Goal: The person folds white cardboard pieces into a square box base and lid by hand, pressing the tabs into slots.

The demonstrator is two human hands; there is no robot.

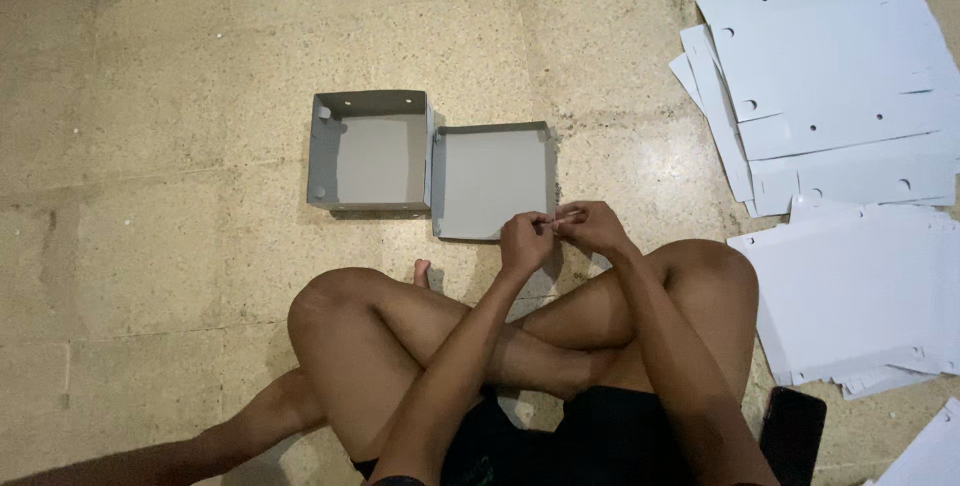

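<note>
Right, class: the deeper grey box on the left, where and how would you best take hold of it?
Grip the deeper grey box by its left wall, coming from above and the left. It sits open side up, so a thumb can slip inside the upright wall. Its right wall sits close against the shallower grey tray, leaving little room there.

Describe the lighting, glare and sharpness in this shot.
Head view: dim, warm indoor light; a soft glare patch on the floor right of the shallow grey tray; both hands slightly soft; white sheets look bluish and bright.
</note>
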